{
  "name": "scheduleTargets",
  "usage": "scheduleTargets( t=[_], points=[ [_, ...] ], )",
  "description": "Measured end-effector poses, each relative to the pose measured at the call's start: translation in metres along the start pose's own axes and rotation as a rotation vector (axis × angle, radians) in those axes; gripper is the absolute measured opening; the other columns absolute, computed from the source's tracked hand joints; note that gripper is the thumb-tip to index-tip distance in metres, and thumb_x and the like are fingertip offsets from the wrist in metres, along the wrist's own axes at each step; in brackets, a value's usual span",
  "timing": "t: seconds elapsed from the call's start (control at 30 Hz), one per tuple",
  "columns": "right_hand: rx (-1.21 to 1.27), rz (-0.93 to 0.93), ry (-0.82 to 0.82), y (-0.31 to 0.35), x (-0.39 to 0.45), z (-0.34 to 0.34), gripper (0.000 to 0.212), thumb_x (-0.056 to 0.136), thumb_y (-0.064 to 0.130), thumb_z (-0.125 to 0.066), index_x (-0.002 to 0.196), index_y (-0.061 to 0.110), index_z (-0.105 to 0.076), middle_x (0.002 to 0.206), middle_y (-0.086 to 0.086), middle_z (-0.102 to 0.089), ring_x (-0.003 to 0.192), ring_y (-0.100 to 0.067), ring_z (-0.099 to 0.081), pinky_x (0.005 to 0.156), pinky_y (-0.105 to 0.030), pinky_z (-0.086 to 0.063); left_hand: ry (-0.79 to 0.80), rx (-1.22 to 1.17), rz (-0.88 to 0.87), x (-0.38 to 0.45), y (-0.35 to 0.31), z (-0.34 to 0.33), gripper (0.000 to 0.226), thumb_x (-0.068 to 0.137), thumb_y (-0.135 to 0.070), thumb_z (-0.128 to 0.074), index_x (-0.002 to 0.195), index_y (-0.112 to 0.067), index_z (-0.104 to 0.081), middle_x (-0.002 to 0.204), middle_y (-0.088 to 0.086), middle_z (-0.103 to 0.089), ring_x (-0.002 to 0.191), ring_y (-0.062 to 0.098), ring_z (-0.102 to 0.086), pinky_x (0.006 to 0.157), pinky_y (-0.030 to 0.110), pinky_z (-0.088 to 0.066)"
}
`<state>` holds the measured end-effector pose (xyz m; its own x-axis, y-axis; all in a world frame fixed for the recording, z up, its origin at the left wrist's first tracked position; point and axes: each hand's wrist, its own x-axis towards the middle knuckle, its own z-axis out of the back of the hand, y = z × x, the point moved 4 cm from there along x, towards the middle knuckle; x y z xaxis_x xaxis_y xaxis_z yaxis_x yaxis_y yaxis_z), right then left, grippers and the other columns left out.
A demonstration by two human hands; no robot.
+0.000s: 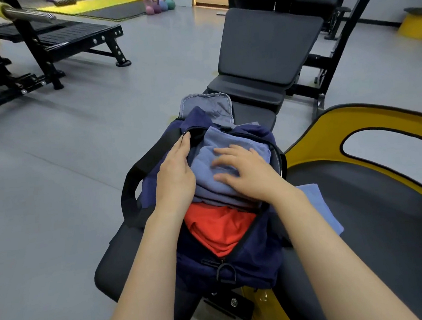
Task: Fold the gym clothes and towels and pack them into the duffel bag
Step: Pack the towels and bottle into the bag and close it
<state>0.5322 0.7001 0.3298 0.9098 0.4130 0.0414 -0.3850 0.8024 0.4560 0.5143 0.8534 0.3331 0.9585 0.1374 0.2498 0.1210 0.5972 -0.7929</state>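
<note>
Under both hands' flat, released fingers [221, 162], a blue towel [221, 169] tops the duffel bag [239, 264].

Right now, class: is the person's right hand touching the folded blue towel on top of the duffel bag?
Touching. The head view shows the right hand lying flat, fingers spread, on the folded blue towel in the open duffel bag.

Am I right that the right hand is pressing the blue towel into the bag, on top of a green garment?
Not quite: in the head view the garment is red-orange, not green. The right hand does press the blue towel into the bag, above it.
</note>
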Motion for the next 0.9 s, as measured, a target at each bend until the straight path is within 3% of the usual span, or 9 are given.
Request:
scheduleTargets(
  t=[0.07,0.17,0.23,0.33,0.6,0.73,0.9],
  points=[
    [-0.051,-0.053,0.072,-0.004,0.002,-0.009,0.07,0.087,0.053,-0.059,0.147,0.045,-0.024,0.16,0.015,-0.01,0.148,-0.021,0.002,0.117,-0.054,0.002,0.019,0.007,-0.012,0.001,0.001,-0.005,0.053,0.096,0.004,-0.034,0.145,-0.016,-0.037,0.151,-0.001,-0.036,0.139,0.013,-0.033,0.107,0.017,-0.023],
    [-0.101,-0.086,0.149,-0.008,0.006,-0.022,0.076,0.084,0.066,-0.05,0.145,0.056,-0.004,0.161,0.012,0.007,0.147,-0.026,0.015,0.116,-0.056,0.009,0.05,0.022,0.007,0.001,0.003,-0.009,0.055,0.096,0.003,-0.037,0.147,-0.018,-0.034,0.153,-0.003,-0.032,0.139,0.012,-0.032,0.104,0.015,-0.023],
    [-0.145,-0.076,0.176,-0.008,0.008,-0.027,0.073,0.084,0.072,-0.041,0.145,0.056,-0.004,0.161,0.012,0.007,0.146,-0.026,0.018,0.115,-0.057,0.011,0.063,0.037,0.017,0.0,0.002,-0.01,0.062,0.093,0.009,-0.036,0.148,-0.02,-0.031,0.153,-0.005,-0.031,0.139,0.012,-0.033,0.099,0.012,-0.023],
    [-0.235,-0.033,0.182,-0.003,0.014,-0.035,0.086,0.076,0.08,-0.041,0.148,0.05,-0.004,0.161,0.011,0.007,0.146,-0.028,0.019,0.113,-0.06,0.012,0.05,0.049,0.042,0.0,0.0,-0.009,0.064,0.092,0.009,-0.034,0.148,-0.023,-0.03,0.153,-0.008,-0.031,0.138,0.011,-0.034,0.1,0.015,-0.027],
    [-0.31,0.007,0.202,-0.015,0.048,-0.033,0.083,0.082,0.071,-0.049,0.148,0.051,-0.003,0.161,0.01,0.006,0.147,-0.026,0.015,0.113,-0.061,0.009,-0.008,0.027,0.005,-0.005,-0.003,-0.001,0.069,0.088,0.011,-0.034,0.145,-0.026,-0.037,0.151,-0.011,-0.035,0.135,0.009,-0.037,0.094,0.011,-0.028],
    [-0.333,0.015,0.189,-0.017,0.045,-0.042,0.084,0.081,0.073,-0.047,0.148,0.05,-0.002,0.161,0.009,0.01,0.146,-0.027,0.017,0.112,-0.061,0.008,0.027,0.036,0.006,-0.005,-0.001,-0.003,0.066,0.091,0.01,-0.034,0.147,-0.025,-0.033,0.152,-0.011,-0.032,0.133,0.01,-0.039,0.093,0.018,-0.034],
    [-0.329,0.01,0.194,-0.014,0.038,-0.04,0.087,0.079,0.076,-0.044,0.149,0.047,0.0,0.161,0.008,0.009,0.146,-0.025,0.018,0.113,-0.06,0.01,0.111,0.062,0.007,-0.008,0.004,-0.009,0.07,0.091,0.01,-0.038,0.149,-0.026,-0.026,0.155,-0.013,-0.025,0.138,0.007,-0.031,0.095,0.014,-0.028]
  ],
)
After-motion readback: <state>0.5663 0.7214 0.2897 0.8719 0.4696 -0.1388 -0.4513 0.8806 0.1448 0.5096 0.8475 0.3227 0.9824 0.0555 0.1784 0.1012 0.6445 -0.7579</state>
